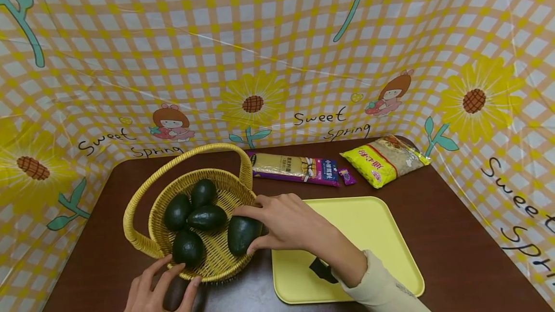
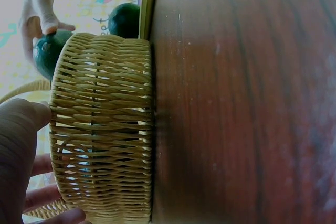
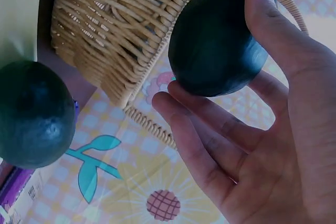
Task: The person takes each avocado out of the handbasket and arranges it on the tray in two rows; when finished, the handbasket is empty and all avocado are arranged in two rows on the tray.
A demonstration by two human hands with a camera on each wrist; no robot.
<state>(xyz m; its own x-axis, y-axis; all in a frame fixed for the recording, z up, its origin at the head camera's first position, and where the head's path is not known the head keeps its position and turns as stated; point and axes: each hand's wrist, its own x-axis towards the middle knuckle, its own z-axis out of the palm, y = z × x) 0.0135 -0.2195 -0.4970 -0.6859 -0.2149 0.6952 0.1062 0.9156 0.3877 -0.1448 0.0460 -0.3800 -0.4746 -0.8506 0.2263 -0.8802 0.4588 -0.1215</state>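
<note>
Yellow wicker makes the basket (image 1: 221, 277), and inside it four dark green avocados (image 1: 207, 218) rest together, mostly toward its nine-o'clock half; one more, the held avocado (image 1: 243, 237), is at the basket's three o'clock, by the rim, and whether it touches the wicker I cannot tell. Right hand (image 1: 284, 218) grips this fruit from its three-o'clock side, thumb on one flank and fingers on the other, spread just as wide as the fruit demands; such a grip probably suits a smooth, round skin, which could slip from a narrower hold. Left hand (image 1: 156, 288) is at the basket's seven o'clock, fingers apart and lightly bent, touching the rim without clasping it; I judge that this touch serves to steady the basket. Another fruit, the tray avocado (image 3: 34, 114), appears to lie on the yellow tray (image 1: 377, 225), at three o'clock from the basket; in the head view the right forearm (image 1: 342, 254) seems to cover it.

Dark brown and grained like wood, the surface (image 1: 455, 220) carries everything; around the tray come a pasta pack (image 1: 282, 167) at eleven o'clock, a purple packet (image 1: 346, 176) at twelve and a yellow bag (image 1: 383, 162) at one, perhaps set back so they do not hinder the hands; checked cloth (image 1: 286, 23) with sunflowers hangs behind and at both sides, and hides the room.
</note>
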